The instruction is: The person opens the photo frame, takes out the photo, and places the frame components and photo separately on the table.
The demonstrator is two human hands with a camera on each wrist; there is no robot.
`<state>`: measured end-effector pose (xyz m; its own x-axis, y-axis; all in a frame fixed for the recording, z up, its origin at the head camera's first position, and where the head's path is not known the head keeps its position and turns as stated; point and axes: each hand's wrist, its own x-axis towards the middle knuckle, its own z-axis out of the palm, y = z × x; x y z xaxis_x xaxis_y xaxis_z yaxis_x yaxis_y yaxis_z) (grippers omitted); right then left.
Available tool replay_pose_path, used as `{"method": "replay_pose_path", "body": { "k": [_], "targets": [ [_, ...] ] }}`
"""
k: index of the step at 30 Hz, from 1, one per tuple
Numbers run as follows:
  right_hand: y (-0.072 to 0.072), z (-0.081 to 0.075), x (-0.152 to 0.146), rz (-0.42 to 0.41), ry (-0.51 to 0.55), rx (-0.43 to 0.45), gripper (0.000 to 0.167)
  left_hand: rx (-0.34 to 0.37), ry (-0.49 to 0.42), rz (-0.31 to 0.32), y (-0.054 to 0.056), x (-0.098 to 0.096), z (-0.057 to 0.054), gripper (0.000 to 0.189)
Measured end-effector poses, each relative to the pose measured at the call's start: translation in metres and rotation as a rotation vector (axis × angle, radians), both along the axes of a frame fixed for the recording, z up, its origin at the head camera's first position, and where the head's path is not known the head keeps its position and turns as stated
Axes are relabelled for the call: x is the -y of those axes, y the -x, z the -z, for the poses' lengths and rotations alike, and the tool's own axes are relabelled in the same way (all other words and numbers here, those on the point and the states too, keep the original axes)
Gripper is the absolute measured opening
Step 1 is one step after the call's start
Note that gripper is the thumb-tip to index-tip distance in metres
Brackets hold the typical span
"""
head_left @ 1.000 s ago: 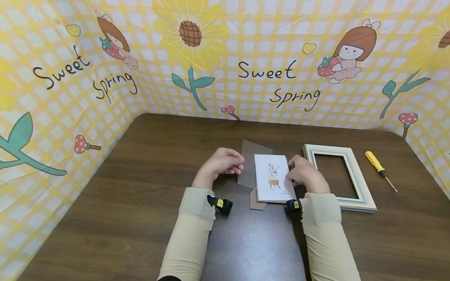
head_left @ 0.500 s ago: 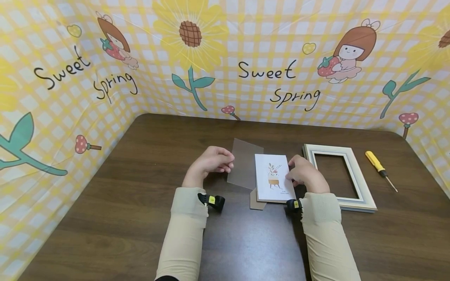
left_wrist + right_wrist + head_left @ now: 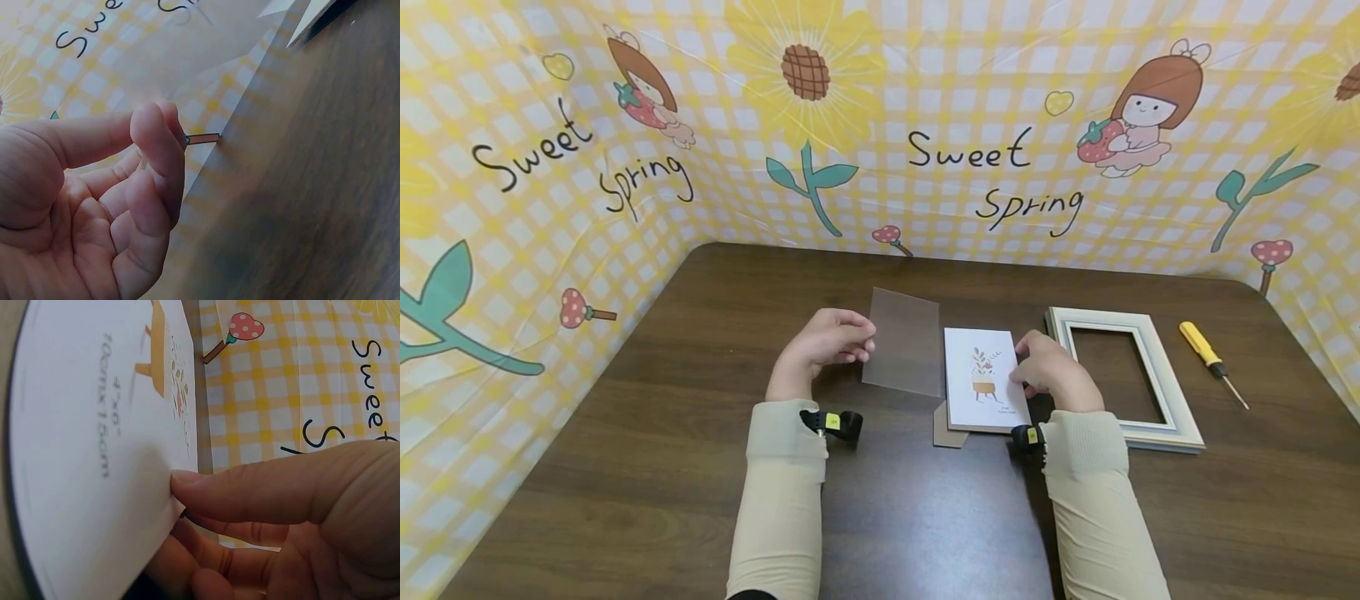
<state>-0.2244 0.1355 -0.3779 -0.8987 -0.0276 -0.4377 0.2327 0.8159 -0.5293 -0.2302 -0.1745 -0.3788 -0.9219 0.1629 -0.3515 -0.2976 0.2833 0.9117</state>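
Observation:
Between thumb and fingertips, my left hand [image 3: 824, 343] pinches the left edge of a clear plastic sheet [image 3: 904, 343]. In the left wrist view the sheet [image 3: 187, 50] is faint and see-through above the left hand [image 3: 125, 194]. My right hand [image 3: 1054, 371] holds the right edge of a white card [image 3: 984, 379] printed with a potted plant. The right wrist view shows the thumb of the right hand [image 3: 269, 500] on the face of the card [image 3: 81, 500], fingers behind it. From under the card's lower left corner sticks out a brown cardboard piece [image 3: 950, 427].
An off-white picture frame [image 3: 1172, 383] lies just right of my right hand. Further right is a yellow-handled screwdriver [image 3: 1212, 362]. A yellow checked cloth [image 3: 850, 192] stands along the back and sides of the dark wooden table [image 3: 647, 467].
My left hand has moved left with the clear sheet, sliding it out from behind the card until it lies beside it. The right hand and card have stayed nearly still.

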Motion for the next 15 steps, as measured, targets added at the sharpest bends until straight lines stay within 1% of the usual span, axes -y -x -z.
{"method": "replay_pose_path", "body": {
  "k": [8,15],
  "targets": [
    [0.0007,0.0003,-0.0011,-0.002,0.003,-0.005,0.045,0.021,0.015,-0.010,0.0010,0.0039,0.0015,0.024],
    [0.0008,0.0003,-0.0012,0.004,0.008,-0.002,0.044,0.039,0.036,-0.021,0.0016,0.0036,0.0045,0.022]
  ]
}}
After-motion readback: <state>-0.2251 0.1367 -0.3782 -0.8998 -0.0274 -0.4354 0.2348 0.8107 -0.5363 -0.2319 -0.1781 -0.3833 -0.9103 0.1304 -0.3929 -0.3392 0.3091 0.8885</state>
